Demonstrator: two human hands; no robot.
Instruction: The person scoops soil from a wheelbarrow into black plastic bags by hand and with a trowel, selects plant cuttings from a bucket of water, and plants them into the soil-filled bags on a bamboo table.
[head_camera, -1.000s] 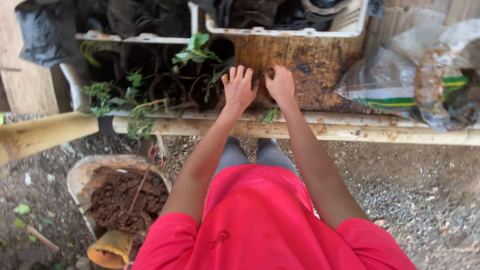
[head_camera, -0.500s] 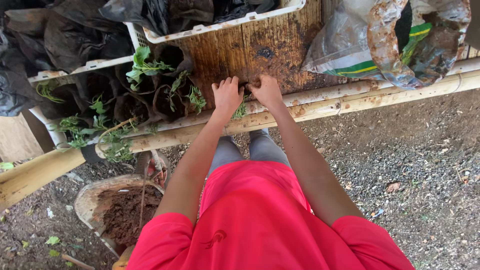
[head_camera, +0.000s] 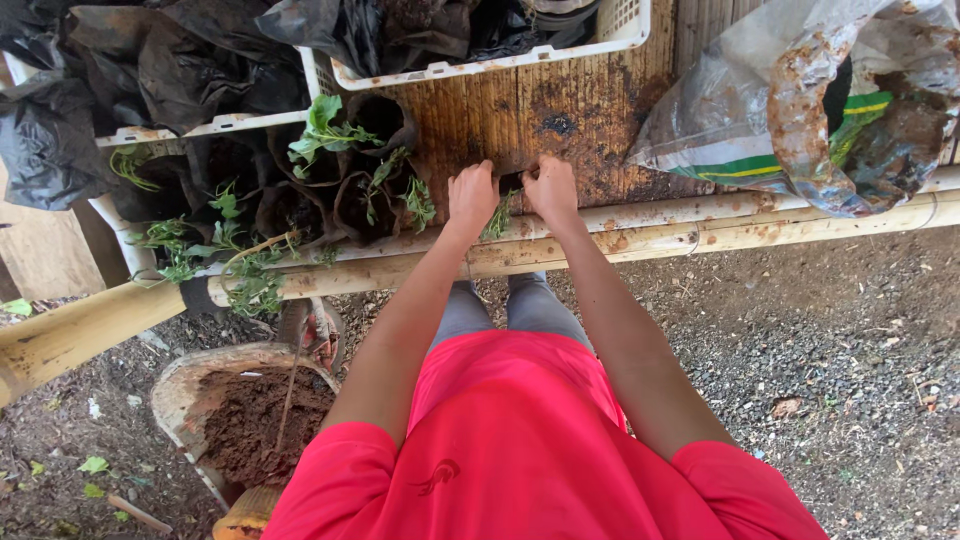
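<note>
Far left: black plastic bags (head_camera: 150, 70) piled in a white crate (head_camera: 200, 128). Below, on the ground, a worn basin (head_camera: 180, 390) holding brown soil (head_camera: 250, 420).

Left of centre: seedlings (head_camera: 330, 130) in dark grow bags (head_camera: 365, 200), packed close together on the wooden bench (head_camera: 590, 110); loose green stems hang over the bamboo rail (head_camera: 700, 235).

Centre: left hand (head_camera: 472, 198) curled, fingers bent down, gripping one side of a small dark grow bag (head_camera: 511, 183). A green sprig (head_camera: 498, 215) sits just below it, between the two hands. Right hand (head_camera: 551, 188) also curled, fingertips pinching the other side of the same bag. Hands close together, not touching. The bag rests on the bench near its front edge, just right of the seedling cluster.

Above centre: second white crate (head_camera: 620, 30) with black plastic.

Right: clear plastic sack (head_camera: 800, 110), soil-smeared, lying on the bench.
</note>
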